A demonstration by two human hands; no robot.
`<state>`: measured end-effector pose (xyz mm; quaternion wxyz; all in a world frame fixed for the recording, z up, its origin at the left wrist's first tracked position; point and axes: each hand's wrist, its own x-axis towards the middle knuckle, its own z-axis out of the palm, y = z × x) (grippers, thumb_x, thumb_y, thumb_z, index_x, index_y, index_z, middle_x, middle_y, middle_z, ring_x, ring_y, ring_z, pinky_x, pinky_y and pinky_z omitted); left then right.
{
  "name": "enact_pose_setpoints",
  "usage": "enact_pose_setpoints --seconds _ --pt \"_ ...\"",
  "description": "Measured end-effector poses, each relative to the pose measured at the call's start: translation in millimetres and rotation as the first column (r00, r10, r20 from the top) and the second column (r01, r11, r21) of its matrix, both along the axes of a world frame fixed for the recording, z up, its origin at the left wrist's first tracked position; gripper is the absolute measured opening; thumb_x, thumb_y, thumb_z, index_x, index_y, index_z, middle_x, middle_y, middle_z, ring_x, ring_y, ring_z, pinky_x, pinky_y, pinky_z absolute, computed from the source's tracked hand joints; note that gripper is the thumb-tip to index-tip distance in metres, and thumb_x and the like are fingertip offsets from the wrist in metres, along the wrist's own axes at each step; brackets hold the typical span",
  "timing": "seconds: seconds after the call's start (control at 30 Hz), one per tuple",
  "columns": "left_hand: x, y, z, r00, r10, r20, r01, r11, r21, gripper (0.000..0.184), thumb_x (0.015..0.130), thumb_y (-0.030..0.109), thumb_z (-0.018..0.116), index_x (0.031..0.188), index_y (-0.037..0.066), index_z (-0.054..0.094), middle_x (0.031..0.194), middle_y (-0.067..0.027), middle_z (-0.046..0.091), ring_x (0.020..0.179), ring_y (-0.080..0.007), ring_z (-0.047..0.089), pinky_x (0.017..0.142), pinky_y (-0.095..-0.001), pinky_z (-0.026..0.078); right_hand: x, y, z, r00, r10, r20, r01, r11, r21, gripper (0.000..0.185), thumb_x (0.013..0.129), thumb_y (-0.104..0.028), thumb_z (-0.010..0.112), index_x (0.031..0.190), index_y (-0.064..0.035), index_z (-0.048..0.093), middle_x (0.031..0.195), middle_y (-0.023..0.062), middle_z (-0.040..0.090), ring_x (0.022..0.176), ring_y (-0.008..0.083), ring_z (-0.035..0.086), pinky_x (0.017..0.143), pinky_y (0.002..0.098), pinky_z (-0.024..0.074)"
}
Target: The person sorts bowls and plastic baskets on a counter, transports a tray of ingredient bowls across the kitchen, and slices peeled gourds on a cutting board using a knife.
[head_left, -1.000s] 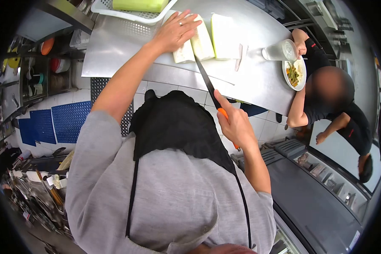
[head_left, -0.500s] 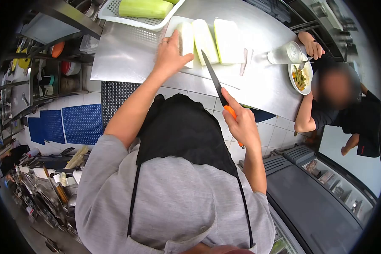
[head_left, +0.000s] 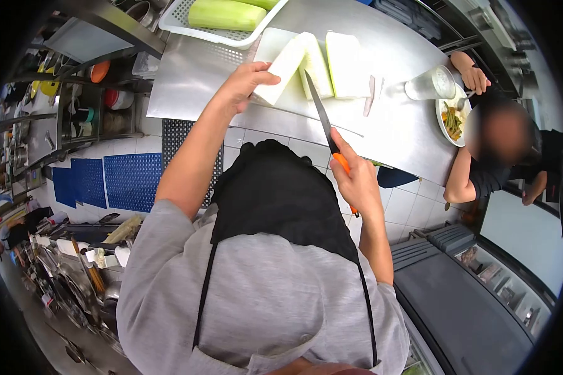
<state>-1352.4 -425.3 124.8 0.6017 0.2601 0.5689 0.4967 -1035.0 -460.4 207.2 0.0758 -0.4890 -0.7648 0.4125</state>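
Note:
My left hand [head_left: 247,84] grips the near left end of a pale, peeled gourd piece [head_left: 281,70], thumb on top. That piece lies slanted, its far end against a second gourd piece [head_left: 316,65]. A third piece [head_left: 347,65], edged in light green, lies to the right. Under the left pieces is a white cutting board [head_left: 268,45]. In my right hand [head_left: 360,184], closed round the orange handle, is a knife [head_left: 322,115]. Its dark blade points away from me, with the tip over or against the near end of the second piece; contact I cannot tell.
A white perforated basket [head_left: 216,36] with whole peeled gourds [head_left: 226,15] stands at the far left of the steel table [head_left: 187,81]. To the right are a clear cup [head_left: 431,84] and a plate of food [head_left: 444,128], where another person sits with a utensil in hand.
My left hand has shifted to the near end of the left gourd piece, which has turned from upright alignment to a slant against the second piece. The knife stays in my right hand.

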Motion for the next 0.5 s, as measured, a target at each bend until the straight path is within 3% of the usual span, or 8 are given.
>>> enact_pose_setpoints --seconds 0.07,0.2,0.37,0.43,0.5 --pt "5.9 -13.8 15.6 0.957 0.045 0.286 -0.059 0.997 0.04 0.059 0.085 0.014 0.071 0.138 -0.006 0.053 0.116 -0.0204 0.07 0.097 -0.0272 0.071 0.083 -0.0367 0.058 -3.2 0.1 1.7 1.0 0.005 0.01 -0.005 1.0 -0.013 0.062 0.093 -0.009 0.061 0.153 -0.0208 0.049 0.08 0.0278 0.068 0.076 0.0473 0.065 0.076 0.0492 0.0504" --pt "7.3 -24.2 30.1 0.887 -0.131 0.444 0.048 0.98 0.194 0.071 0.087 0.014 0.069 0.149 -0.003 0.038 0.124 -0.0237 0.066 0.095 -0.0259 0.071 0.075 -0.0351 0.061 -9.2 1.2 3.2 0.999 0.041 0.034 -0.04 0.999 -0.027 0.062 0.093 -0.009 0.061 0.153 -0.0189 0.049 0.08 0.0279 0.068 0.076 0.0469 0.066 0.076 0.0489 0.0505" --pt "12.6 -28.9 42.5 0.822 -0.172 0.543 0.017 0.961 0.278 0.07 0.089 0.013 0.069 0.149 -0.001 0.037 0.125 -0.0238 0.065 0.097 -0.0291 0.072 0.08 -0.0388 0.063 -15.1 3.5 1.9 0.993 0.07 0.092 -0.069 0.998 -0.013 0.062 0.093 -0.009 0.061 0.153 -0.0174 0.049 0.08 0.028 0.068 0.078 0.0466 0.067 0.077 0.048 0.0514" --pt "17.4 -29.6 45.1 0.875 -0.117 0.469 -0.026 0.958 0.287 0.071 0.09 0.012 0.07 0.15 -0.001 0.036 0.125 -0.0225 0.065 0.104 -0.0298 0.071 0.086 -0.0399 0.062 -15.3 3.8 1.2 0.99 0.068 0.126 -0.065 0.997 -0.029 0.062 0.093 -0.009 0.061 0.152 -0.0172 0.05 0.081 0.028 0.069 0.079 0.0467 0.067 0.078 0.0475 0.0519" --pt "21.1 -30.4 47.4 0.906 -0.078 0.415 -0.064 0.947 0.316 0.071 0.09 0.013 0.072 0.151 -0.001 0.036 0.126 -0.0209 0.066 0.109 -0.0293 0.07 0.091 -0.0403 0.06 -10.5 2.4 -9.8 0.996 0.076 0.046 -0.079 0.995 0.058 0.061 0.092 -0.008 0.062 0.151 -0.0173 0.052 0.075 0.0231 0.066 0.069 0.0404 0.065 0.073 0.0412 0.0517"
